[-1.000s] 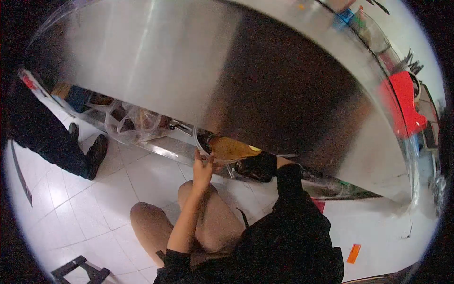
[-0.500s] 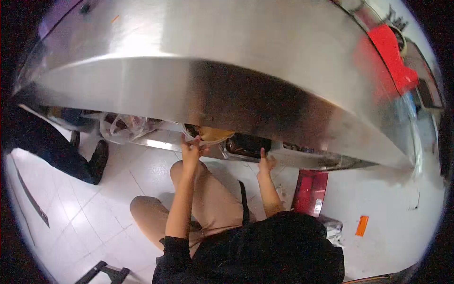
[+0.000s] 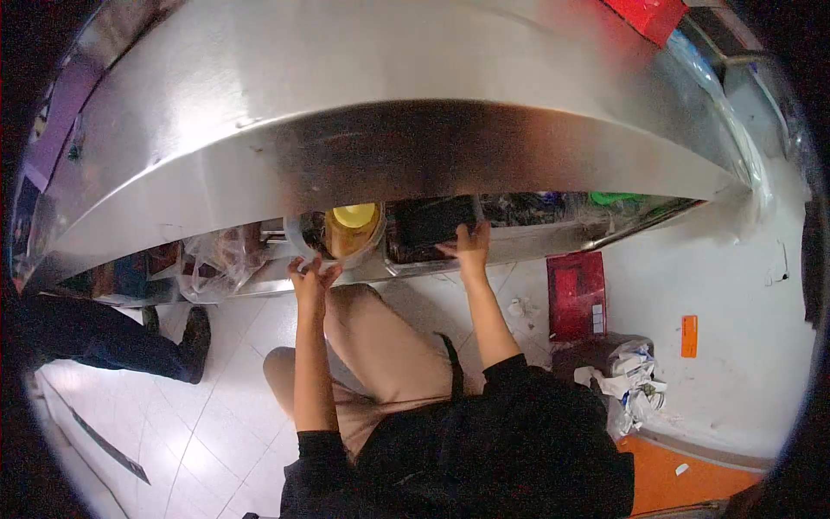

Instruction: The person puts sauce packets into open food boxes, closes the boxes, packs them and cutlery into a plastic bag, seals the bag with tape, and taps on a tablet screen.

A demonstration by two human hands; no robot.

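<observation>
On a shelf under the steel counter sits a round clear tub (image 3: 378, 240) with a yellow round object (image 3: 354, 215) and something dark inside. Its far side is hidden by the counter's edge. My left hand (image 3: 313, 277) is at the tub's near rim, fingers apart; whether it touches the rim I cannot tell. Beside the tub, to the right, is a rectangular tray (image 3: 406, 265) with a black object (image 3: 428, 223) in it. Over that tray's near right part is my right hand (image 3: 471, 246), its fingers spread and no grip visible.
The steel counter (image 3: 415, 60) overhangs the shelf. Plastic bags (image 3: 216, 264) lie on the shelf at left. A green item (image 3: 616, 198) is at its right end. A red box (image 3: 575, 298) and crumpled packaging (image 3: 638, 389) stand by the wall. Another person's shoe (image 3: 196, 344) is at left.
The view has shifted, showing more of the shelf and the yellow object in the tub. My left hand's fingers have come off the tub's rim and spread. My right hand has moved over the tray.
</observation>
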